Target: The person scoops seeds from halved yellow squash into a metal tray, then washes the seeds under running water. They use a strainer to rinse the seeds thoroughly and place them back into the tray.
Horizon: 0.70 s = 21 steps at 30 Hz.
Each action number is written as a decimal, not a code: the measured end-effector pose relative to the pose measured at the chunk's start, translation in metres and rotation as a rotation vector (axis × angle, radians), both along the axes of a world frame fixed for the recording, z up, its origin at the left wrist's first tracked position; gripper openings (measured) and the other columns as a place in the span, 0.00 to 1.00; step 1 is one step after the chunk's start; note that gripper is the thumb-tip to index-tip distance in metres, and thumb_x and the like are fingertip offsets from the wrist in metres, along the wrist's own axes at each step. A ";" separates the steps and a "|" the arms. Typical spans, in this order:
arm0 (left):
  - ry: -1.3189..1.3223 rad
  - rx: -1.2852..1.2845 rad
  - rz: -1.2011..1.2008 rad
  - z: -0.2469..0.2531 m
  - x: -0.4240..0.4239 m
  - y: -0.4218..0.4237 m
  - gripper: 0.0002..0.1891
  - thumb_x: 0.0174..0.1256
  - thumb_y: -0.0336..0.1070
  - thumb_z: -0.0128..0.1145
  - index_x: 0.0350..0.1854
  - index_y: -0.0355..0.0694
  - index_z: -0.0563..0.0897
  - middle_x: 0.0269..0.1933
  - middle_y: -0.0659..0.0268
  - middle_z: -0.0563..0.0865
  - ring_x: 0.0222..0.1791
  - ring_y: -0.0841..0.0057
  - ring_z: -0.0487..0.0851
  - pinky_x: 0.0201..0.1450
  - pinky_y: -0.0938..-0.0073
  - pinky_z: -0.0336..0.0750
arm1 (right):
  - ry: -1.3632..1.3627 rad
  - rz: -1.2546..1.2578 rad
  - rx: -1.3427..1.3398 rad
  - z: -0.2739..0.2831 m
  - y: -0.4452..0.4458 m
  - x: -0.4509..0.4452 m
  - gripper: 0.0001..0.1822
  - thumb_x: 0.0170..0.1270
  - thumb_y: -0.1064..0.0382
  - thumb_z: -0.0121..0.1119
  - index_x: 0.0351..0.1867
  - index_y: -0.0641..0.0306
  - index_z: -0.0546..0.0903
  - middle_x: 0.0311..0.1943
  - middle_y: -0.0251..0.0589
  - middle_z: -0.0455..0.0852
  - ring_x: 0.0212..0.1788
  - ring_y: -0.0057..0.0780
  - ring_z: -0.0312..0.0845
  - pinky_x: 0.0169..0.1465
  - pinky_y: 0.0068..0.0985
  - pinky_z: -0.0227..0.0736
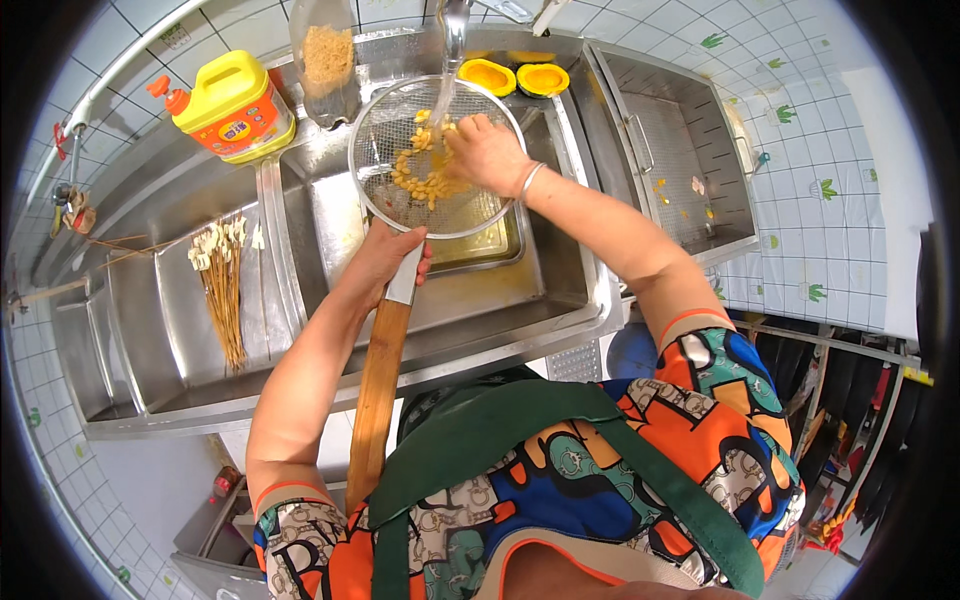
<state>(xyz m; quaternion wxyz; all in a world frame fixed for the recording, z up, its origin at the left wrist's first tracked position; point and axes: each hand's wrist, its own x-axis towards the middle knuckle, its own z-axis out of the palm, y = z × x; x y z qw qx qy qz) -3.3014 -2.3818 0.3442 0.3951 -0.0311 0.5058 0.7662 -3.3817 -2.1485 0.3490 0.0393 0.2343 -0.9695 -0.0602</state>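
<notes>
My left hand grips the metal neck of a round wire-mesh strainer, whose long wooden handle runs down to my apron. Yellowish seeds lie spread over the mesh. Water falls from a faucet into the strainer. My right hand is inside it, fingers curled down at the seeds; whether they pinch any is hidden. Below, a metal tray with yellowish liquid sits in the sink basin. Two hollowed squash halves, one left and one right, rest behind the strainer.
A yellow jug with an orange pump and a cut plastic bottle of brown fibres stand on the sink's back left. Skewers with white pieces lie in the left basin. At right is a perforated metal drainer holding small scraps.
</notes>
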 end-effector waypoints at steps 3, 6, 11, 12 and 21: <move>0.015 0.012 -0.007 0.006 0.001 0.006 0.11 0.72 0.31 0.51 0.51 0.39 0.66 0.28 0.65 0.78 0.20 0.79 0.76 0.19 0.76 0.74 | -0.042 -0.019 -0.208 -0.034 -0.025 0.008 0.20 0.60 0.55 0.60 0.49 0.63 0.75 0.42 0.47 0.75 0.45 0.48 0.79 0.41 0.42 0.77; -0.011 0.032 0.005 0.001 0.001 0.006 0.11 0.72 0.31 0.51 0.52 0.39 0.66 0.28 0.64 0.78 0.20 0.78 0.76 0.19 0.76 0.74 | -0.135 0.166 -0.242 -0.038 -0.046 0.019 0.17 0.64 0.58 0.56 0.50 0.64 0.72 0.44 0.50 0.75 0.36 0.50 0.81 0.37 0.39 0.79; 0.019 0.051 -0.011 0.001 0.005 0.003 0.11 0.72 0.31 0.51 0.51 0.38 0.66 0.28 0.64 0.78 0.20 0.78 0.76 0.19 0.76 0.74 | -0.293 0.042 -0.040 -0.019 -0.022 -0.015 0.14 0.68 0.65 0.50 0.52 0.69 0.69 0.46 0.55 0.79 0.45 0.51 0.84 0.41 0.37 0.81; 0.027 0.042 -0.013 0.002 0.006 0.002 0.11 0.72 0.31 0.51 0.51 0.38 0.66 0.28 0.64 0.78 0.20 0.78 0.76 0.19 0.76 0.74 | -0.293 -0.121 -0.023 -0.016 -0.018 -0.023 0.14 0.68 0.66 0.49 0.52 0.68 0.69 0.46 0.55 0.79 0.46 0.51 0.84 0.41 0.38 0.81; 0.040 0.041 -0.032 0.004 0.006 0.005 0.13 0.72 0.31 0.51 0.53 0.37 0.66 0.29 0.64 0.78 0.21 0.79 0.76 0.19 0.76 0.75 | -0.037 0.212 -0.065 -0.045 -0.043 -0.020 0.13 0.66 0.61 0.52 0.48 0.63 0.74 0.44 0.49 0.80 0.40 0.46 0.84 0.38 0.37 0.81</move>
